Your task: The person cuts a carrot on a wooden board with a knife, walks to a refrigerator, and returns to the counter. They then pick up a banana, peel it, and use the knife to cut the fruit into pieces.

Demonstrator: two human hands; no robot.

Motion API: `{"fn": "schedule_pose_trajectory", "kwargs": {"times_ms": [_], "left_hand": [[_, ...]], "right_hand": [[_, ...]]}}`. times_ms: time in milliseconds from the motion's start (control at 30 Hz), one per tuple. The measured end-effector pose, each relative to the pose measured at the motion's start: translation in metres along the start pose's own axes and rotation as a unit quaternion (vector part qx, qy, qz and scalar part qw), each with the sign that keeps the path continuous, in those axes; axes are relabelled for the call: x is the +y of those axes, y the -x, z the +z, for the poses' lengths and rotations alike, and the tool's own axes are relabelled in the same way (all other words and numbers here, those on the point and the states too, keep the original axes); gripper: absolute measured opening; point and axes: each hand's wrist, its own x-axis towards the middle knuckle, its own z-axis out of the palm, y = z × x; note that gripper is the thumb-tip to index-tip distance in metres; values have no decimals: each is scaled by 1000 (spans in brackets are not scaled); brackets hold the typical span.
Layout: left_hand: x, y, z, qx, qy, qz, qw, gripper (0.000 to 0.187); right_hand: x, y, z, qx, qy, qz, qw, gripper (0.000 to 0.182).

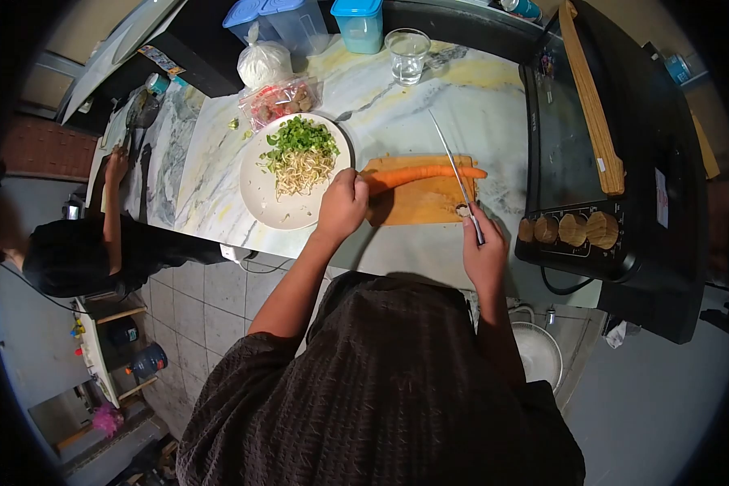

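Note:
A long orange carrot (425,173) lies across a wooden cutting board (429,212), its thin end pointing right past the board's edge. My left hand (346,202) is closed round its thick end at the board's left side. In my right hand (485,247) is the handle of a knife (450,158), whose blade slants up and left over the carrot near its thin end. Beside my left hand stands a white plate (255,194) with chopped green vegetable (301,143) and bean sprouts (301,176).
Behind the plate are a plastic bag with brown pieces (287,99), a knotted white bag (263,65) and lidded containers (358,26). A glass of water (407,61) stands at the back. A black oven (616,146) is at right. Another person (73,257) works at far left.

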Motion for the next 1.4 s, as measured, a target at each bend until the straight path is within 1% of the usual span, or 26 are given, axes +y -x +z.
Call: {"fn": "schedule_pose_trajectory", "kwargs": {"times_ms": [133,233,300,333,400,533,633,700,733,800,833,900,933,967,1033,1100,1133,1167,1233,1300,1367,1400], "left_hand": [[-5,-1,1,-8,-42,22,999,21],[-5,-1,3,-2,-29,21,999,20],[-7,-2,4,66,-22,46,997,19],[-8,-3,3,65,-22,46,997,19],[-7,-5,-1,72,-18,40,996,18],[-3,-6,-7,42,-4,43,998,15],[9,-6,-7,37,24,60,997,14],[20,-6,-6,71,59,88,992,11],[17,-8,-5,61,59,91,992,11],[11,-11,-2,48,34,197,979,10],[10,-9,-1,38,37,202,978,10],[9,-8,-2,14,10,144,989,10],[8,-7,-5,6,14,149,989,10],[7,-6,-9,-8,2,153,988,9],[4,-5,-13,-25,-5,160,987,9],[-1,-1,-17,-58,67,154,984,8],[-3,0,-19,-59,69,156,984,8],[-5,2,-19,-61,76,160,982,8],[-8,4,-24,-64,83,166,980,9],[-9,6,-30,-115,52,159,979,11],[-10,8,-30,-128,59,159,977,12],[-9,9,-29,-137,67,157,976,13]], "right_hand": [[7,1,4,5,-23,-15,1000,30],[7,0,5,-13,-22,11,1000,30],[11,1,6,-17,-24,17,999,30],[12,2,8,-17,-23,17,999,30],[15,3,12,-24,-84,55,995,30],[17,5,15,-35,-67,96,993,31],[16,9,13,-2,-77,118,990,34],[23,15,13,36,-95,90,991,38],[25,19,12,42,-94,98,990,38],[26,29,10,47,-35,118,991,43],[25,34,11,55,-33,125,990,43],[19,43,14,74,107,92,987,46],[7,46,13,63,90,131,985,48],[7,50,16,70,94,136,984,48],[11,58,25,125,137,143,972,48],[13,65,29,126,148,154,969,48],[12,66,31,123,156,162,967,48],[12,67,31,126,157,163,966,48],[13,68,33,99,248,150,952,47],[16,67,37,99,240,150,954,47],[20,64,42,101,234,154,955,47],[20,61,43,124,234,131,955,48]]}}
